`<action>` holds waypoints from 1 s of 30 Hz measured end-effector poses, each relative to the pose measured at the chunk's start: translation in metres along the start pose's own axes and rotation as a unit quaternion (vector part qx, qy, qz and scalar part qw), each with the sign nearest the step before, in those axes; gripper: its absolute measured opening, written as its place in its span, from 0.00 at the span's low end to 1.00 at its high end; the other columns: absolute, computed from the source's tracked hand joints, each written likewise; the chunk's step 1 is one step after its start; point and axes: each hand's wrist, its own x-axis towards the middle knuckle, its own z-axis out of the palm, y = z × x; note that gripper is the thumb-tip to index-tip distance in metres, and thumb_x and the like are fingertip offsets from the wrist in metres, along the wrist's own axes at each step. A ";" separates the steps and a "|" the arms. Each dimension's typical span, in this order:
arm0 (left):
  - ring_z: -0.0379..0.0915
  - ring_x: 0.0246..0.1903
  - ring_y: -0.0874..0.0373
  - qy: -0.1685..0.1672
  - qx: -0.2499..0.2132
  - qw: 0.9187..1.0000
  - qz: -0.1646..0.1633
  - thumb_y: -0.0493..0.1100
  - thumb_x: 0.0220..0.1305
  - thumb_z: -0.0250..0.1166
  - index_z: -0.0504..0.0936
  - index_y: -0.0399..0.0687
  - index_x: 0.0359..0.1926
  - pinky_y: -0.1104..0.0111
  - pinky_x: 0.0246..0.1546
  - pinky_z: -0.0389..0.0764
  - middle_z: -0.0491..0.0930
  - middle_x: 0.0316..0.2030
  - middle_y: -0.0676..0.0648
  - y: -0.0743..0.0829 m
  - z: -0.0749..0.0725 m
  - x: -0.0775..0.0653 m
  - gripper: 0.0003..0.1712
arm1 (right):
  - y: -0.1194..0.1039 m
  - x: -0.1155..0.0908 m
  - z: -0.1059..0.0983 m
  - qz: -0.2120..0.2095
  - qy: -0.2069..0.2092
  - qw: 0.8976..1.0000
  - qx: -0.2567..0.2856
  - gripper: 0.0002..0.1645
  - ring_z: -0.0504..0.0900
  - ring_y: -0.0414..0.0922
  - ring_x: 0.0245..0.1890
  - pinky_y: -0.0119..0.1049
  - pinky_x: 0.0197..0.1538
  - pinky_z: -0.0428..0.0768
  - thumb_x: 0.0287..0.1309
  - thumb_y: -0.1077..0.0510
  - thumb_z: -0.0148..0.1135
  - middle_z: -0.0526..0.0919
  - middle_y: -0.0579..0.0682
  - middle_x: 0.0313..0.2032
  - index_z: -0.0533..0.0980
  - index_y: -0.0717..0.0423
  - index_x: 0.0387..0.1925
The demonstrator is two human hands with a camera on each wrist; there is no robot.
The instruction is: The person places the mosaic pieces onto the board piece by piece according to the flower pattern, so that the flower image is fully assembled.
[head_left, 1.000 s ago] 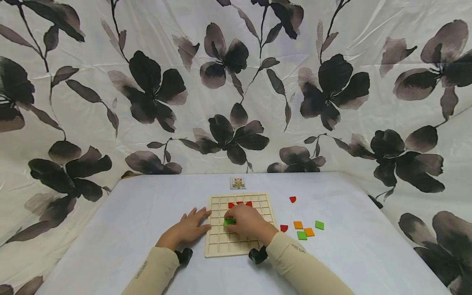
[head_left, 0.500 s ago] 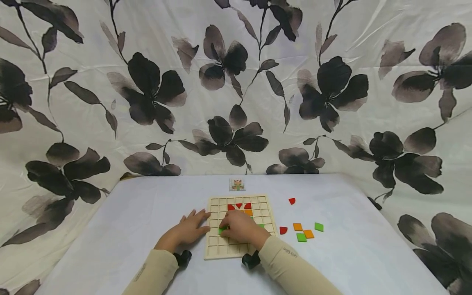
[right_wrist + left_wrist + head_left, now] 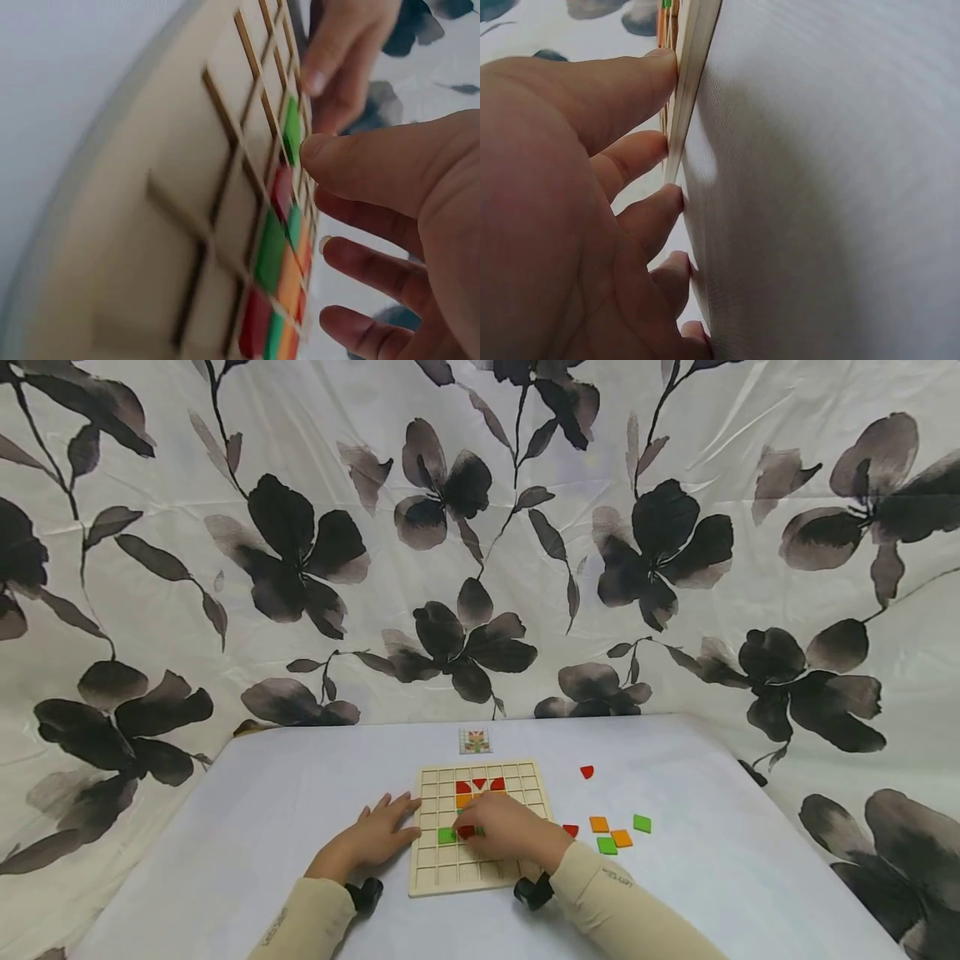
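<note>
Board: a pale wooden grid board [image 3: 431,878], laid flat on a white-covered table [image 3: 277,793]; all places below are given from it.

Left hand [image 3: 371,837]: set at the board's left edge, fingers spread, the edge touched by thumb and fingertips.

Right hand [image 3: 506,828]: held over the board's middle. In the right wrist view the thumb and fingers are shown parted, close to the tiles; whether the red tile beneath is touched cannot be told.

Red tile [image 3: 467,832]: seated in a cell left of the board's middle, framed by the right hand's thumb and forefinger.

Green tile [image 3: 447,835]: seated one cell nearer the board's left edge.

Three red pieces [image 3: 480,783]: set in a row toward the board's far edge. An orange tile [image 3: 464,801] is placed just below the leftmost. Further red, green and orange tiles in the board are shown by the right wrist view; from the head view most are screened by the right hand.

Loose, right of the board: one red piece [image 3: 587,772] near the far corner; a second red piece [image 3: 571,831] close to the edge, partly covered by the right wrist; two orange tiles [image 3: 598,824] and two green tiles [image 3: 607,845] grouped farther out.

Beyond the board's far edge: a small patterned card [image 3: 476,742]; behind it, a floral cloth [image 3: 472,647].
</note>
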 end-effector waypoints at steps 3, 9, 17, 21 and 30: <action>0.41 0.74 0.35 0.008 0.003 1.000 -0.001 0.54 0.68 0.58 0.66 0.50 0.70 0.37 0.72 0.40 0.57 0.73 0.40 0.001 0.001 0.001 0.33 | 0.012 -0.012 -0.010 0.009 0.004 1.000 0.002 0.15 0.79 0.42 0.54 0.37 0.60 0.76 0.62 0.56 0.62 0.84 0.40 0.49 0.83 0.46 0.50; 0.40 0.75 0.35 0.005 0.005 1.000 -0.001 0.54 0.68 0.58 0.65 0.50 0.70 0.38 0.72 0.40 0.56 0.74 0.40 0.001 0.001 0.003 0.33 | 0.042 -0.040 -0.031 0.073 0.003 0.997 0.013 0.15 0.77 0.46 0.53 0.43 0.60 0.76 0.61 0.55 0.64 0.84 0.43 0.50 0.83 0.48 0.49; 0.41 0.73 0.32 0.004 0.008 1.000 0.006 0.55 0.67 0.58 0.66 0.49 0.70 0.35 0.70 0.40 0.57 0.73 0.38 0.002 -0.002 0.002 0.33 | 0.081 -0.076 -0.043 0.196 -0.009 0.979 0.047 0.16 0.77 0.47 0.56 0.46 0.61 0.76 0.59 0.56 0.66 0.83 0.46 0.51 0.82 0.49 0.50; 0.40 0.74 0.33 0.000 0.005 1.000 0.005 0.55 0.68 0.58 0.65 0.49 0.70 0.36 0.71 0.39 0.56 0.73 0.38 0.002 0.001 0.003 0.33 | 0.096 -0.096 -0.042 0.237 -0.012 0.970 0.060 0.15 0.78 0.48 0.54 0.47 0.60 0.77 0.58 0.57 0.66 0.83 0.46 0.49 0.83 0.50 0.48; 0.39 0.74 0.34 -0.006 0.008 1.000 -0.003 0.55 0.68 0.58 0.64 0.48 0.71 0.36 0.71 0.39 0.55 0.74 0.39 -0.001 0.003 0.005 0.34 | 0.109 -0.141 -0.034 0.238 -0.039 0.965 0.102 0.10 0.75 0.40 0.44 0.43 0.53 0.80 0.50 0.58 0.73 0.82 0.37 0.38 0.85 0.44 0.37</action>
